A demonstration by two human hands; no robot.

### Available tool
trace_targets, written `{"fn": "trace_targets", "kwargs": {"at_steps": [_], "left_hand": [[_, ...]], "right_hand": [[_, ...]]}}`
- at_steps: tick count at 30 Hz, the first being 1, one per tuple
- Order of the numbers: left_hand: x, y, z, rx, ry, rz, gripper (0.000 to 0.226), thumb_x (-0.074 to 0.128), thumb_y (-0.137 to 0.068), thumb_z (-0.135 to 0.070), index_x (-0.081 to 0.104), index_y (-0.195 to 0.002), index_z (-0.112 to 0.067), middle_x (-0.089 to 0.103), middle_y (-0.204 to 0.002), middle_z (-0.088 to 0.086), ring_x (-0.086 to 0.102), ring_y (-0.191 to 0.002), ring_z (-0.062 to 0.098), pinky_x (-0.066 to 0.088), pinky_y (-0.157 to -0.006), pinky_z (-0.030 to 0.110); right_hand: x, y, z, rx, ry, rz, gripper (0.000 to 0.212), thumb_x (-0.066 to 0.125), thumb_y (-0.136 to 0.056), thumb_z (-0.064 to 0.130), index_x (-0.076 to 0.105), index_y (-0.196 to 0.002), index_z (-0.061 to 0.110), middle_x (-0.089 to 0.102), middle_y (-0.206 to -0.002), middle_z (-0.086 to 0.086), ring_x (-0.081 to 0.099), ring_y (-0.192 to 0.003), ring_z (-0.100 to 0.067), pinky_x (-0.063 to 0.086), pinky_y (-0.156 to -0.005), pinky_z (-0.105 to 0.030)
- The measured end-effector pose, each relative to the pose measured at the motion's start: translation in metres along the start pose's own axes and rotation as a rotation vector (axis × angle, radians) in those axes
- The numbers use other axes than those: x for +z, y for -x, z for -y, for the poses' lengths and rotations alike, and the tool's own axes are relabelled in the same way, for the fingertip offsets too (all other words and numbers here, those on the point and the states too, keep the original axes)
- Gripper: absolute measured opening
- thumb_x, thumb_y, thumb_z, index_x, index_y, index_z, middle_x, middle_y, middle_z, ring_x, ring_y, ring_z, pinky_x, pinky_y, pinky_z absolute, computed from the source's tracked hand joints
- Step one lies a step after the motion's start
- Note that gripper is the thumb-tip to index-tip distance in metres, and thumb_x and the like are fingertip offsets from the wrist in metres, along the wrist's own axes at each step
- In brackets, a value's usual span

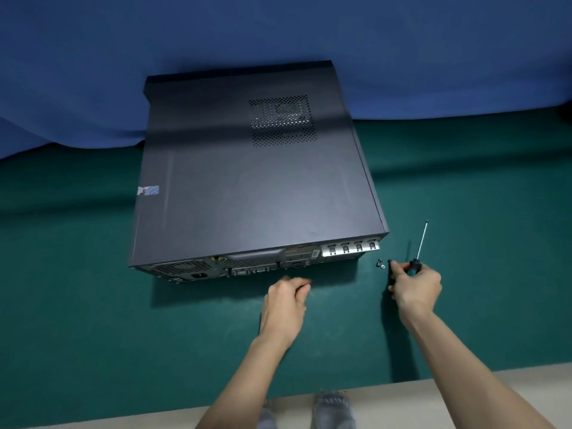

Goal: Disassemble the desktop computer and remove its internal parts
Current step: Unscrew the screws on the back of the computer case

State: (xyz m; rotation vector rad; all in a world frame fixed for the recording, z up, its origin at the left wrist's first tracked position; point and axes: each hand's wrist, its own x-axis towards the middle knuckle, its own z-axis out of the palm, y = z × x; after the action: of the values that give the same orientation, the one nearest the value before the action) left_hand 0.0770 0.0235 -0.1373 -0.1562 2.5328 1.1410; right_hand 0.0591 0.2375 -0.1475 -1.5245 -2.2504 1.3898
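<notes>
On the green surface [93,305], right of the closed desktop computer [253,181] lying flat, the right hand [414,289] grips a screwdriver [420,246] just beside loose screws [380,264] that a careless sweep could scatter, while the left hand [286,301] is curled, holding what I cannot tell.

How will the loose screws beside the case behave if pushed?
The screws look tiny and light, so they would probably roll or scatter, though the green cloth may slow them. Being so small, they are likely fiddly to pinch.
</notes>
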Motion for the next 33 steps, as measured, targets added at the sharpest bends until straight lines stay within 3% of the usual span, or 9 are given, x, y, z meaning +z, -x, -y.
{"fn": "trace_targets", "kwargs": {"at_steps": [4,6,9,13,17,21,25,29,33], "left_hand": [[-0.006,0.000,0.008,-0.097,0.113,-0.012,0.020,0.057,-0.094,-0.022,0.069,-0.110,-0.019,0.064,-0.079,-0.006,0.064,-0.059,0.003,0.054,-0.072,0.026],[-0.010,0.002,0.013,-0.142,0.180,-0.008,0.014,0.061,-0.091,-0.019,0.070,-0.102,-0.018,0.064,-0.074,-0.006,0.065,-0.057,0.005,0.056,-0.071,0.031],[-0.018,0.006,0.022,-0.210,0.321,-0.016,0.010,0.062,-0.089,-0.010,0.070,-0.093,-0.016,0.067,-0.073,0.001,0.066,-0.059,0.013,0.057,-0.073,0.041],[-0.036,0.014,0.039,-0.294,0.406,-0.072,0.013,0.061,-0.089,-0.007,0.068,-0.084,-0.017,0.067,-0.071,0.004,0.065,-0.057,0.016,0.057,-0.071,0.039],[-0.062,0.025,0.066,-0.354,0.468,-0.139,0.016,0.060,-0.089,-0.004,0.066,-0.079,-0.015,0.067,-0.073,0.009,0.063,-0.054,0.015,0.057,-0.069,0.035],[-0.084,0.029,0.086,-0.362,0.563,-0.167,0.013,0.056,-0.092,-0.003,0.064,-0.084,-0.010,0.066,-0.072,0.010,0.063,-0.056,0.016,0.054,-0.062,0.028],[-0.096,0.025,0.095,-0.389,0.630,-0.198,0.011,0.061,-0.090,-0.005,0.063,-0.081,-0.010,0.067,-0.069,0.009,0.063,-0.053,0.014,0.054,-0.056,0.024],[-0.096,0.016,0.096,-0.437,0.630,-0.201,0.009,0.072,-0.082,-0.013,0.066,-0.084,-0.006,0.069,-0.068,0.007,0.067,-0.056,0.019,0.059,-0.065,0.036],[-0.095,0.010,0.091,-0.452,0.533,-0.206,0.017,0.081,-0.072,-0.026,0.064,-0.072,-0.024,0.070,-0.065,-0.003,0.070,-0.067,0.022,0.057,-0.073,0.040]], "right_hand": [[0.001,0.008,-0.006,-0.003,-0.016,-0.066,0.021,0.065,-0.089,0.027,0.062,-0.078,0.009,0.068,-0.078,-0.018,0.066,-0.074,-0.037,0.054,-0.076,-0.053],[0.001,0.025,-0.010,-0.025,-0.011,-0.082,0.025,0.061,-0.090,0.030,0.061,-0.081,0.007,0.068,-0.082,-0.023,0.066,-0.079,-0.040,0.053,-0.078,-0.052],[0.010,0.069,-0.015,-0.049,-0.011,-0.025,0.027,0.061,-0.089,0.032,0.058,-0.077,0.008,0.067,-0.081,-0.025,0.065,-0.076,-0.041,0.053,-0.075,-0.053],[0.036,0.141,-0.022,-0.040,-0.048,0.106,0.028,0.062,-0.087,0.033,0.058,-0.076,0.007,0.066,-0.077,-0.023,0.063,-0.076,-0.040,0.053,-0.073,-0.054],[0.062,0.204,-0.030,-0.057,-0.045,0.078,0.027,0.059,-0.088,0.035,0.058,-0.077,0.010,0.065,-0.070,-0.010,0.062,-0.073,-0.035,0.049,-0.070,-0.040],[0.091,0.244,-0.033,-0.095,0.032,0.323,0.018,0.055,-0.091,0.030,0.060,-0.083,0.014,0.065,-0.070,-0.009,0.063,-0.071,-0.035,0.054,-0.069,-0.048],[0.114,0.253,-0.026,-0.208,0.128,0.492,0.022,0.050,-0.096,0.028,0.061,-0.089,0.010,0.066,-0.071,-0.012,0.063,-0.068,-0.035,0.053,-0.069,-0.048],[0.123,0.254,-0.021,-0.237,0.135,0.543,0.021,0.050,-0.095,0.025,0.060,-0.085,0.010,0.064,-0.066,-0.008,0.058,-0.059,-0.029,0.053,-0.063,-0.048],[0.126,0.253,-0.021,-0.238,0.129,0.542,0.021,0.052,-0.095,0.026,0.059,-0.082,0.010,0.063,-0.063,-0.009,0.055,-0.056,-0.029,0.052,-0.060,-0.050]]}}
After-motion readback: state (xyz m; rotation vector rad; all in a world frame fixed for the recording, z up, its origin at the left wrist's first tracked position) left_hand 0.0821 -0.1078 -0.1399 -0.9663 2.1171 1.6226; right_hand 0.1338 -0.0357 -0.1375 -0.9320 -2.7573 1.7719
